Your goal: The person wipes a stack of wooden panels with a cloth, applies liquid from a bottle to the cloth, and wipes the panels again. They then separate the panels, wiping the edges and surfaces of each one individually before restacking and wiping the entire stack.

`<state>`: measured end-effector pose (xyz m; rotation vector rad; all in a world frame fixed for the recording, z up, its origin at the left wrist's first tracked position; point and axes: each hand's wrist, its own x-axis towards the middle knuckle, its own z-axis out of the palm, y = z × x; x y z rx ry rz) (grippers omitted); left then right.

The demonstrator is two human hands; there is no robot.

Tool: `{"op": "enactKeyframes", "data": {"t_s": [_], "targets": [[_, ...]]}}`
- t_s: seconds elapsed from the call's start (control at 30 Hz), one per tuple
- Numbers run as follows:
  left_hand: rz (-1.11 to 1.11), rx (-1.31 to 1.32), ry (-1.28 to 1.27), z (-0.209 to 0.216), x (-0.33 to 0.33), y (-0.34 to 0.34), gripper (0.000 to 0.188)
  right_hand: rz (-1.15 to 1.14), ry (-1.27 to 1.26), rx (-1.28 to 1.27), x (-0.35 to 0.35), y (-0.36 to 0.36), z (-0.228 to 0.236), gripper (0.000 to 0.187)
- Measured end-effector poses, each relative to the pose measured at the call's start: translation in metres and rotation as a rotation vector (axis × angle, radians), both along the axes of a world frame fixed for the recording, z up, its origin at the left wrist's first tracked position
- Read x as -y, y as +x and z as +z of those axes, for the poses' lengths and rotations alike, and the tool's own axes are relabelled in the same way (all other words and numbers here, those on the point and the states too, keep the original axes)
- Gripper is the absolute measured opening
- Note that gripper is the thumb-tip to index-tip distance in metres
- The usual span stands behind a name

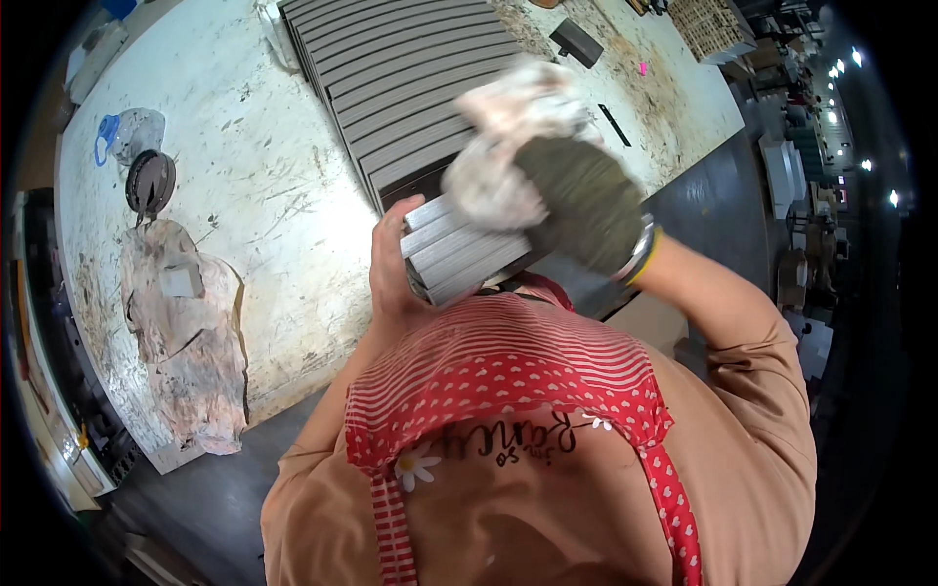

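My bare left hand (387,269) grips the left end of a small group of silver-grey strips (457,256), lying side by side close to my body. On my right hand (586,200) is a dark green work glove. Bunched in it is a stained white rag (493,181), blurred by motion, which covers the upper right part of the strips. Just beyond, a large stack of long dark grey strips (410,88) lies in rows on the table. The rag hides its near right corner.
On the white, stained table (283,234), a dirty cloth (200,361) lies at left with a pale block (182,281) on it. Behind are a round dark tin (151,184) and a clear plastic bottle (142,135). A dark block (576,44) and black strip (614,125) lie far right.
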<state>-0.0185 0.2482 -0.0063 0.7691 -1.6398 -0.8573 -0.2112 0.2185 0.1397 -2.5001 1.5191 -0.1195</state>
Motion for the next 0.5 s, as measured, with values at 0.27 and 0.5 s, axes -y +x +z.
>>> {"op": "enactKeyframes", "data": {"t_s": [0.27, 0.5], "targets": [[-0.050, -0.004, 0.278, 0.001, -0.005, 0.003, 0.120, 0.087, -0.135, 0.087, 0.012, -0.049, 0.010, 0.036], [-0.080, 0.039, 0.277, -0.014, 0.003, 0.000, 0.097, -0.066, -0.005, -0.044, 0.000, -0.028, 0.008, 0.037]]}}
